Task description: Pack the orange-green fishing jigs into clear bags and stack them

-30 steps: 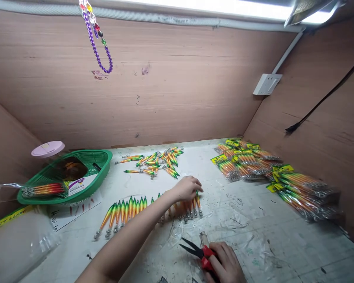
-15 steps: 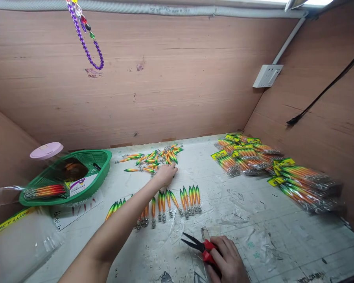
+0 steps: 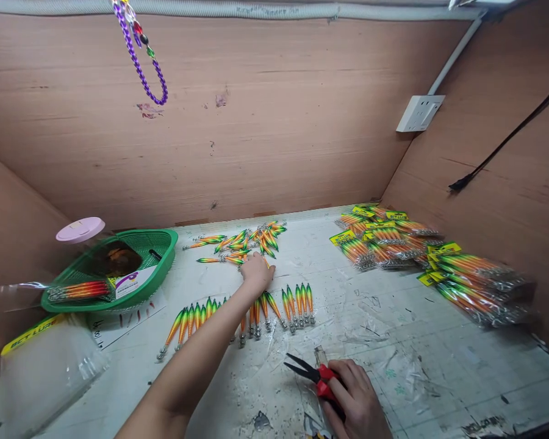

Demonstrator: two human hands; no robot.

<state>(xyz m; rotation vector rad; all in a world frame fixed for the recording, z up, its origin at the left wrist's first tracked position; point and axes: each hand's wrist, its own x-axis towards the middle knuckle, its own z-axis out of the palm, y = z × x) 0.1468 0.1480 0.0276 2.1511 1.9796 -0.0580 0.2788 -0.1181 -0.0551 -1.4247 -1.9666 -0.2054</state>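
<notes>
By lures (image 3: pixel 230 241), L grip (image 3: pixel 256 272) hold unclear

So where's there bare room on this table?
Between the loose lures and the bagged lures; also right of the lure row, bar some plastic scraps. It's crowded around the left hand, and far left, with the green basket and plastic bag.

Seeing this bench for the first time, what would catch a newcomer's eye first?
Probably the row of slim green-and-orange lures with metal hooks across mid-table, partly hidden by the left forearm. Next, the black-nosed pliers with red handles in the right hand, lower right of centre. The bright green plastic basket stands out at left.
</notes>
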